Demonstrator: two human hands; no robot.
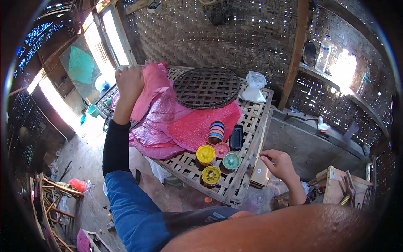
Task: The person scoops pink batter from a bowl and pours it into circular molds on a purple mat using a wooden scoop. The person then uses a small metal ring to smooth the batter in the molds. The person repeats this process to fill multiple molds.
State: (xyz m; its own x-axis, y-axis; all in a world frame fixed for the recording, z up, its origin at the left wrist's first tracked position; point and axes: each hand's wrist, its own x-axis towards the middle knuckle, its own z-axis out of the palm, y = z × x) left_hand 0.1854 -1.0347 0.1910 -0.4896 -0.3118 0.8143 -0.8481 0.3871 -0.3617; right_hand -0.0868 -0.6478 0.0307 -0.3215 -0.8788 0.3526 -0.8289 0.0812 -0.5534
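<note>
My left hand (129, 82) is raised at the far left of the slatted bamboo table, fingers closed beside the lifted-looking edge of a pink sheet (157, 88). Whatever lies in those fingers is hidden. More glossy pink sheets (157, 122) spread in overlapping layers over the tabletop. My right hand (280, 165) hovers off the table's right edge, fingers loosely bent and nothing visible in them. Closest to it on the table are a green fluted mould (231, 161), a pink mould (221, 149), two yellow moulds (205, 154) and a black tray (236, 137).
A round woven bamboo tray (207, 87) rests at the table's back, beside a plastic bag of white stuff (253, 87). Striped stacked moulds (216, 132) stand on the sheets. A cardboard box (261, 173) lies below my right hand. Wooden racks (56, 197) stand lower left.
</note>
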